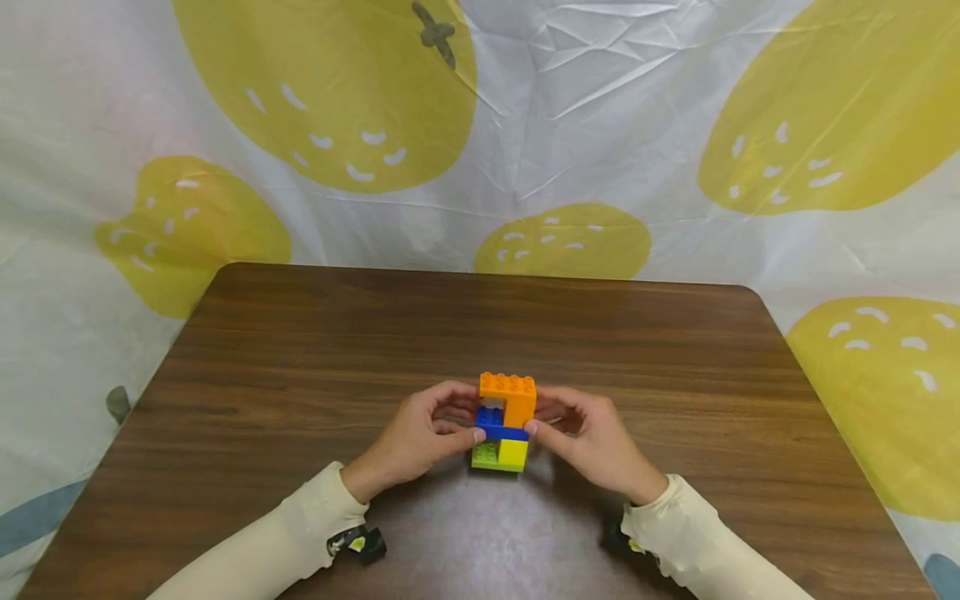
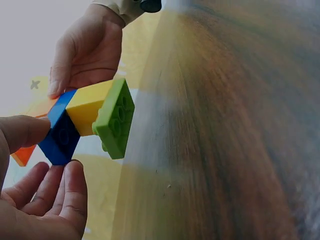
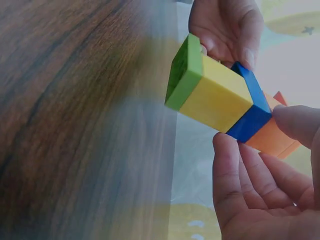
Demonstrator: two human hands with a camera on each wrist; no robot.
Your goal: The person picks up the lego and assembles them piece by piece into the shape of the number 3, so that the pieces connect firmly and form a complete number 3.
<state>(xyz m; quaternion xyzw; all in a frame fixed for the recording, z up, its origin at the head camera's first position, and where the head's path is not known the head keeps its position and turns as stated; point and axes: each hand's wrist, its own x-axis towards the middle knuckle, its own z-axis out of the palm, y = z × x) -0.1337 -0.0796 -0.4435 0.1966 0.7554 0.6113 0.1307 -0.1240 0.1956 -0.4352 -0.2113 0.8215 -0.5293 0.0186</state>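
Observation:
A small stack of toy building bricks is held between both hands above the table. Its lowest piece is a light green plate (image 2: 120, 122); a yellow brick (image 3: 217, 95) stands on the plate's right part. Across the yellow brick lies a blue plate (image 1: 502, 432). An orange brick (image 1: 519, 412) rises from the blue plate's right part, with an orange studded piece (image 1: 507, 385) on top. My left hand (image 1: 420, 429) pinches the blue plate's left end between thumb and fingers. My right hand (image 1: 596, 433) pinches its right end, thumb near the orange brick.
The brown wood-grain table (image 1: 337, 342) spreads out under the hands. Behind it hangs a white cloth (image 1: 517, 108) printed with large yellow fruit. Both forearms rest over the table's near part, a dark wrist device (image 1: 358, 543) at the left cuff.

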